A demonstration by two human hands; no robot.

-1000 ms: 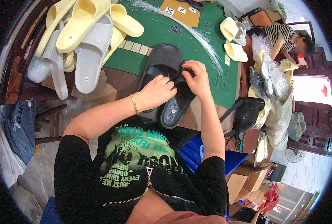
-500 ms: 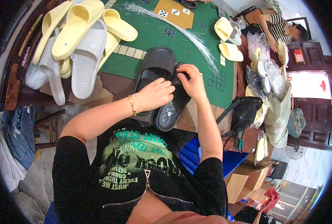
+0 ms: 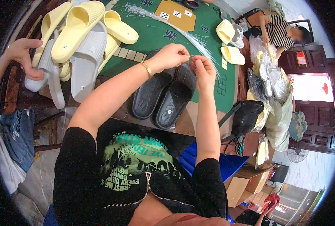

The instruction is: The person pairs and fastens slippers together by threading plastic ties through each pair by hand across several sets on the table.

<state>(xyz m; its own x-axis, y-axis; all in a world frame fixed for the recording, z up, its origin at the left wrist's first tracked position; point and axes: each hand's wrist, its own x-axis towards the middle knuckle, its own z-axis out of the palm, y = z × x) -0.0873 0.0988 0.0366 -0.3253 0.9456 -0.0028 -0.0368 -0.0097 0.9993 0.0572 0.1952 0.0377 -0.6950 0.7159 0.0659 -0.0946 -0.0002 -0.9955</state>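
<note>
A pair of black slide sandals (image 3: 174,107) lies side by side in front of me, toes pointing away, the toe ends partly hidden under my hands. Above their straps, my left hand (image 3: 171,59) is closed in a pinch on a thin pale strand (image 3: 191,56). Close beside it, my right hand (image 3: 204,72) pinches too, its fingertips at the other end of that strand. Just beyond both hands, a long bundle of clear plastic strands (image 3: 178,29) stretches across the green table top (image 3: 148,37).
Yellow slides (image 3: 75,34) and grey slides (image 3: 85,71) are heaped at the left, with another person's hand (image 3: 22,58) beside them. Smaller yellow slides (image 3: 233,54) sit at the far right. Bagged slides (image 3: 271,75) and a black bag (image 3: 246,115) are right of the table.
Both my hands have lifted off the black slides and moved farther away, now pinching a thin strand. The slides lie more evenly paired. Another person's hand has come in at the left.
</note>
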